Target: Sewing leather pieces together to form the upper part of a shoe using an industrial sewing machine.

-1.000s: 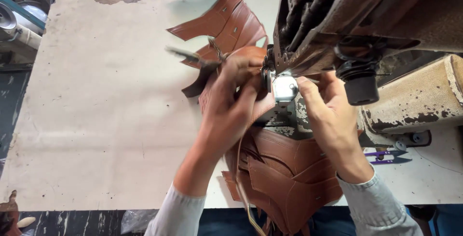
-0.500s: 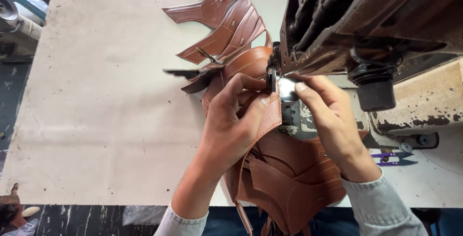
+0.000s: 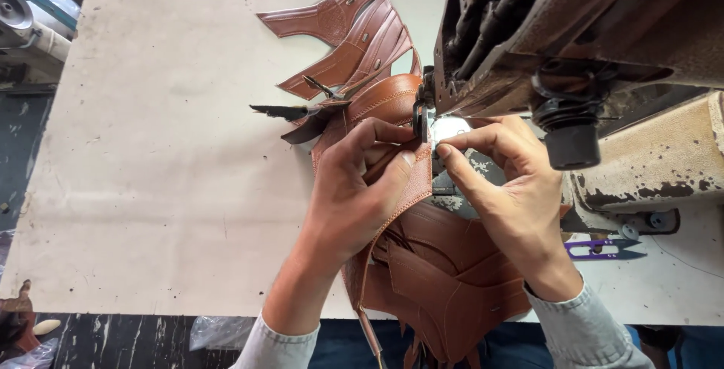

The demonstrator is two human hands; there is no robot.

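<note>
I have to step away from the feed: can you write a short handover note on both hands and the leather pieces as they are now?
Left hand: pressing the brown leather piece flat beside the presser foot.
Right hand: fingertips pinching the piece's edge just right of the foot.
Sewn pieces trail behind the sewing machine; a stack of pieces hangs at the table's near edge. Purple snips lie to the right.
Done: a stitched line shows on the piece. Left: the stack.
</note>
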